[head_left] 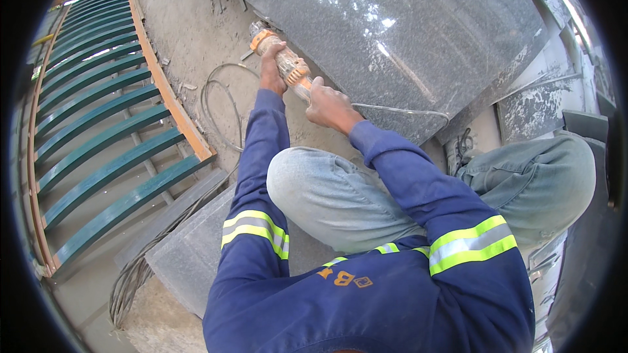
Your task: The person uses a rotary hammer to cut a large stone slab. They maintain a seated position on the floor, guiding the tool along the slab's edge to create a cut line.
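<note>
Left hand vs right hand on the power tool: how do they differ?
Position: the left hand is on the power tool toward its metal-tipped end; the right hand grips the opposite, rear end.
Side: the left hand comes in from the picture's left of the tool, the right hand from its right.
Shared: both are bare, closed on the same tool, and emerge from dark-blue sleeves.

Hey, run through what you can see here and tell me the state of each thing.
Power tool: dusty, held two-handed; running or off, cannot tell.
Left hand: closed around the power tool's body.
Right hand: closed on its rear end.
Grey slab: glossy, with pale patches.
Pale cord: slack, curving over the grey slab.
Cable bundle: loosely gathered.
Jeans: faded, legs bent.
</note>
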A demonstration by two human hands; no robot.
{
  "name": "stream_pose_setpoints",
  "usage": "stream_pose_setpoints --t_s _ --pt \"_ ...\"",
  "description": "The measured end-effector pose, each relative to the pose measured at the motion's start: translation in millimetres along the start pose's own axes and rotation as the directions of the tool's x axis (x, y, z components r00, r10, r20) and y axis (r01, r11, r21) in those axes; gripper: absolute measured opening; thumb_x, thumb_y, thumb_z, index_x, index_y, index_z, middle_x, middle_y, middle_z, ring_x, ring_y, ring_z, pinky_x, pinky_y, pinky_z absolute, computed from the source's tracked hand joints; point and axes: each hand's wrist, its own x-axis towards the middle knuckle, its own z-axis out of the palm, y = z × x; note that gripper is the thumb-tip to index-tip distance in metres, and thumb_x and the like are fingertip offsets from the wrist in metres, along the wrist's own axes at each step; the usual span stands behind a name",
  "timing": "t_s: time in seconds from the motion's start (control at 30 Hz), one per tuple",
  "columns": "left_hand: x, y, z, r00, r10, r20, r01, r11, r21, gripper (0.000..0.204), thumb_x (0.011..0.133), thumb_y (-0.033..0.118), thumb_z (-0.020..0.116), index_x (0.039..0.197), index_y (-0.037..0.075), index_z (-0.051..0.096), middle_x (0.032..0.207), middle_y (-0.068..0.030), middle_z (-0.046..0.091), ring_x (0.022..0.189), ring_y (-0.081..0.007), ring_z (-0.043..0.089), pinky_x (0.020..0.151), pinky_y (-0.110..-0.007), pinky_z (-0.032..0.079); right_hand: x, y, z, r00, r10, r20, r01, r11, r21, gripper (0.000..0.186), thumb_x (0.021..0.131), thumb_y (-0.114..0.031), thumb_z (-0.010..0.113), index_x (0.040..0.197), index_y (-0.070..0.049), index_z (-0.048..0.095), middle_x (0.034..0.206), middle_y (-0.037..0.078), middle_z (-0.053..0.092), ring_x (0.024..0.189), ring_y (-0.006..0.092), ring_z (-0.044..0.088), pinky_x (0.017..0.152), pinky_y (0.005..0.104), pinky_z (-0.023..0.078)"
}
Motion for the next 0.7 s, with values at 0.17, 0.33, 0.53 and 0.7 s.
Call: stream_pose_setpoints --t_s 0.17,0.33,0.53,0.7 --pt "-16 -11 5 0.999 0.05 -0.01 -0.049 0.999 0.022 0.037 0.083 0.022 0.07 0.107 0.003 0.05 0.083 -0.0161 0.059 0.069 -0.0315 0.067 0.064 -0.045 0.062 -18 4 -2 0.999 0.031 0.032 -0.032 0.999 0.005 0.037 0.08 -0.013 0.062 0.108 0.003 0.042 0.101 0.035 0.067 0.099 0.0486 0.068 0.086 0.0553 0.053" --pt "-33 -12 15 0.999 0.043 -0.024 -0.042 0.999 0.018 0.037 0.082 0.02 0.07 0.108 0.002 0.05 0.084 -0.015 0.059 0.069 -0.0315 0.068 0.063 -0.046 0.062 -28 5 -3 0.999 0.023 0.033 -0.023 1.0 -0.007 0.037 0.08 -0.013 0.062 0.107 0.003 0.042 0.1 0.035 0.067 0.098 0.049 0.068 0.085 0.0554 0.054" --pt "-27 -12 10 0.998 0.058 -0.034 -0.057 0.997 0.045 0.035 0.084 0.022 0.068 0.108 0.003 0.051 0.084 -0.0164 0.06 0.071 -0.0323 0.069 0.065 -0.046 0.062 -25 6 -1 1.0 -0.001 0.011 0.001 1.0 0.004 0.037 0.081 -0.013 0.062 0.107 0.003 0.041 0.099 0.035 0.067 0.097 0.0489 0.068 0.085 0.0551 0.054" --pt "-21 -8 8 0.999 0.044 0.022 -0.045 0.998 0.044 0.035 0.084 0.022 0.068 0.108 0.003 0.051 0.084 -0.0166 0.059 0.071 -0.0324 0.068 0.065 -0.047 0.062 -14 7 1 1.0 0.001 0.026 -0.002 1.0 0.016 0.038 0.081 -0.014 0.063 0.107 0.003 0.041 0.099 0.035 0.067 0.098 0.0489 0.068 0.086 0.0546 0.054"
